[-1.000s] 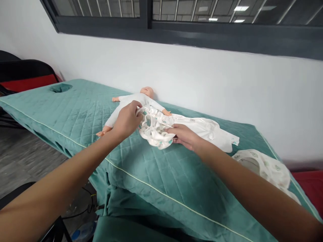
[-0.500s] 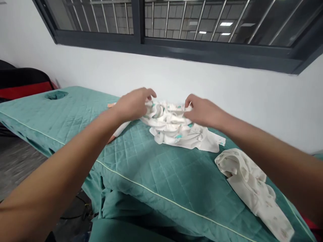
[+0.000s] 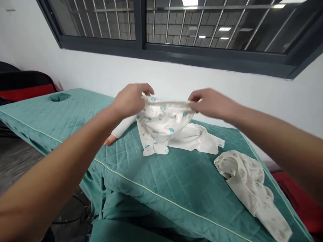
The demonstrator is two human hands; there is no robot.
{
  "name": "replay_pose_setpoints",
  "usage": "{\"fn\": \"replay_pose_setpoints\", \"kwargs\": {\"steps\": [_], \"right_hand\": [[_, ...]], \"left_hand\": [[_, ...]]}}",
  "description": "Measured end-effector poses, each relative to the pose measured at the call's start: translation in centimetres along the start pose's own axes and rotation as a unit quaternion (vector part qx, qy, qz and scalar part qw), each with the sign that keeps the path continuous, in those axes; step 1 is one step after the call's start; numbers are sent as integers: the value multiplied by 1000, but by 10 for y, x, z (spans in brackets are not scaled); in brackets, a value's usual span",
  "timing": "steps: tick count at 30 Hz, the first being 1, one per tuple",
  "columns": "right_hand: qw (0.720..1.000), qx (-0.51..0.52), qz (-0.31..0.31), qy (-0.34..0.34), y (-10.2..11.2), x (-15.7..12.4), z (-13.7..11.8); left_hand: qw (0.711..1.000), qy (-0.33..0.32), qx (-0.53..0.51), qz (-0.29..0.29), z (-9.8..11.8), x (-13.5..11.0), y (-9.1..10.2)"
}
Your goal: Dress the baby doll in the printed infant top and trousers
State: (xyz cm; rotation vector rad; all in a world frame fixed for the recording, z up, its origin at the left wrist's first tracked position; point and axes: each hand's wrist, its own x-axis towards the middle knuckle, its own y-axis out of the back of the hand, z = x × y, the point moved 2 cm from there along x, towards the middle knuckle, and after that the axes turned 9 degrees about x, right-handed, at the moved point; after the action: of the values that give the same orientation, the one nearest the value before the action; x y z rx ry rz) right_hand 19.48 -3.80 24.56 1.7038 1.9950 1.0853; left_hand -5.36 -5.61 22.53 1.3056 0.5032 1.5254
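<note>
White baby pants (image 3: 161, 119) with small teal prints hang between my hands, their gathered waistband stretched sideways. My left hand (image 3: 132, 99) pinches the left end of the band. At the right end, my right hand (image 3: 208, 102) is closed on the band. One leg of the pants reaches down to the bed cover. White cloth (image 3: 195, 139) with a printed cuff lies flat behind and right of it; whether it belongs to the same garment I cannot tell. Beyond my left forearm, a doll's arm (image 3: 123, 127) in a white sleeve shows, the rest hidden.
A green quilted bed (image 3: 151, 181) with a face hole (image 3: 59, 97) runs along the white wall. Another printed white garment (image 3: 252, 191) lies crumpled at the right. Above is a barred window (image 3: 176, 25). Red-and-black seats (image 3: 25, 85) stand at the left, and a cable (image 3: 67, 222) lies on the floor.
The bunched cloth has been lifted and spread, so the pants now hang open from the waistband. My hands have moved slightly apart. More of the doll's sleeve shows.
</note>
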Motion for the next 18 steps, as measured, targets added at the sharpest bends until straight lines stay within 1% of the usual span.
{"fn": "replay_pose_setpoints", "kwargs": {"steps": [1,2,4,5,7,8,9,12,13,15,16,17,18], "right_hand": [[1000,28,10,-4,5,0,-3],[998,55,8,-17,8,1,-5],[995,92,-12,-46,14,0,-8],[993,109,-14,-49,16,0,-10],[986,163,7,-27,19,-1,-13],[981,191,20,-14,19,-2,-13],[977,211,20,-9,17,-4,-14],[973,230,-19,-26,9,-5,-11],[970,241,-18,-26,7,-5,-9],[957,289,5,-11,4,-2,-4],[948,319,14,-8,1,0,0],[938,347,11,-13,-4,3,4],[927,375,1,-24,-11,5,9]], "left_hand": [[999,7,-36,6,2,0,5],[997,10,-71,0,3,0,8],[992,22,-127,-20,7,-2,14],[989,34,-144,-10,8,-3,16],[984,54,-158,62,9,-5,20],[982,52,-152,100,9,-6,21],[982,41,-139,123,10,-7,21],[986,4,-98,132,10,-7,18],[984,4,-100,144,8,-6,17],[974,25,-154,165,3,-3,12],[967,34,-201,151,0,-1,6],[961,35,-251,113,-2,-1,-3],[953,29,-295,57,-3,-2,-15]]}}
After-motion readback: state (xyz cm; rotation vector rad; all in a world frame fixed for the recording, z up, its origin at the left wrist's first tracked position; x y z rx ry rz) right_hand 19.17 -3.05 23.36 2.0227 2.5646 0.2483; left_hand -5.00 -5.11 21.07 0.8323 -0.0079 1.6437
